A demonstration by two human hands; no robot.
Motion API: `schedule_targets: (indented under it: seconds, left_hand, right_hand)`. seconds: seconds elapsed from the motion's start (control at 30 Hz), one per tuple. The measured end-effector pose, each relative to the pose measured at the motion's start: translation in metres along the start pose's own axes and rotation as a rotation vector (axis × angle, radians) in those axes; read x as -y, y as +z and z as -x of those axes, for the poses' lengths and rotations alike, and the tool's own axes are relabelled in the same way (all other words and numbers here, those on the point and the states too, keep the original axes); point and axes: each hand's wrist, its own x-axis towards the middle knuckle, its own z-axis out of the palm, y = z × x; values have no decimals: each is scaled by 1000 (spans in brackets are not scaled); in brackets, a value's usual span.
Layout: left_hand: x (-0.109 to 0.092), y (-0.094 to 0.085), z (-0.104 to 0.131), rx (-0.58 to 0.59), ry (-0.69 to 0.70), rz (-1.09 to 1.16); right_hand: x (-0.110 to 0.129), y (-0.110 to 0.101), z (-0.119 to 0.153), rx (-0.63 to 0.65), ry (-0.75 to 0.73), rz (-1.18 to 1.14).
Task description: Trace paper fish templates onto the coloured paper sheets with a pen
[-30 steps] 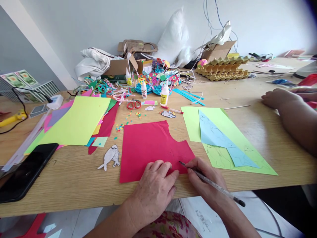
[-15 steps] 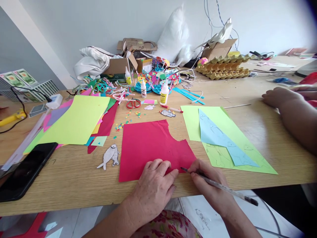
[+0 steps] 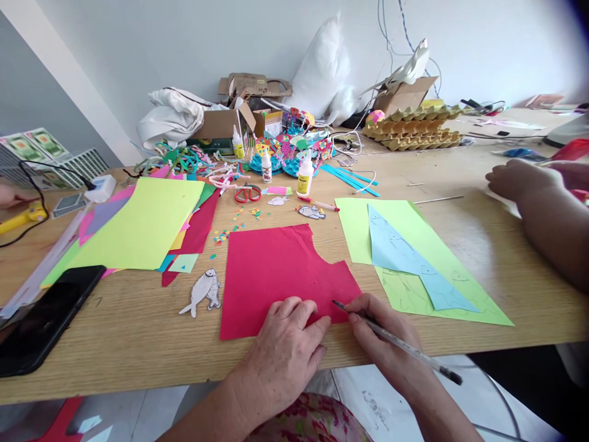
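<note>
A red sheet of paper (image 3: 271,264) with a curved notch cut from its upper right lies in front of me. My left hand (image 3: 289,344) rests on its lower edge, fingers laid on the paper and gripping nothing. In my right hand (image 3: 386,337) a clear-barrelled pen (image 3: 414,354) is pinched, its dark tip at the sheet's lower right. Faint marks show on the red paper near the tip. Left of the sheet lie grey-white paper fish cutouts (image 3: 203,291). To the right, a pale blue paper piece (image 3: 400,252) with drawn fish overlaps a lime-green sheet (image 3: 359,227).
Coloured sheets (image 3: 138,227) are piled at left, beside a black phone (image 3: 43,325). Red-handled scissors (image 3: 248,193), a glue bottle (image 3: 304,175) and a red pen (image 3: 317,203) lie beyond the red paper. Egg trays (image 3: 414,129) stand behind. Another person's arm (image 3: 543,209) reaches in at right.
The pen tip has shifted slightly up and left on the red paper, with my right hand moving along. My left hand stays in place. Another person's fingers now show at the far left edge.
</note>
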Motion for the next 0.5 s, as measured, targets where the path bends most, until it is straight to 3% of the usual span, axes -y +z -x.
schedule_targets:
  seconds: [0.5]
  left_hand:
    - [-1, -2, -1, 20, -6, 23]
  right_hand:
    - [3, -1, -1, 7, -16, 61]
